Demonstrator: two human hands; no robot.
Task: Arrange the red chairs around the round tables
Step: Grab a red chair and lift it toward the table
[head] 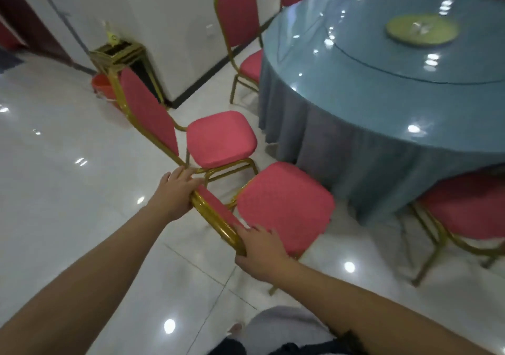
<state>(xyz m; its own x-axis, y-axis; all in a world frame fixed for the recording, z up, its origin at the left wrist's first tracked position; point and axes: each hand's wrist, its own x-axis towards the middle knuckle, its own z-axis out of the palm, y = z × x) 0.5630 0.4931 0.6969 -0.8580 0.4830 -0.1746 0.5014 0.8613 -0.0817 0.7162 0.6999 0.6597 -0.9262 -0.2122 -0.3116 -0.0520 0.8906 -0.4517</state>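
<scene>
A glossy white tiled floor (68, 190) fills the left half of the view, and the round table draped in a blue-grey pleated cloth under a clear glass top (341, 149) fills the upper right, with a yellow-green disc (422, 30) at its centre. Just short of the table's skirt stands the red padded chair with a gold tubular metal frame (285, 207). Its seat faces the cloth and its backrest is nearest the person. A second red chair (221, 138) stands just beside it on the left, angled slightly off the table, a third red chair (237, 13) is tucked in farther round, and a fourth red chair (464, 210) sits half under the cloth on the right. The left hand (175, 193) curls its fingers over the far end of the backrest's top rail. The right hand (259, 251) grips the near end, thumb round the gold tube and fingers laid over the red pad. The rail runs from upper left to lower right between the hands, so the seat lies straight ahead of both, toward the table. The right hand is on the side nearer the open gap, so I judge that a push forward with a slight turn would seat the chair there. By the wall stand a gold metal stand (120, 54) and an orange bucket (102, 85). No writing or brand can be read.
</scene>
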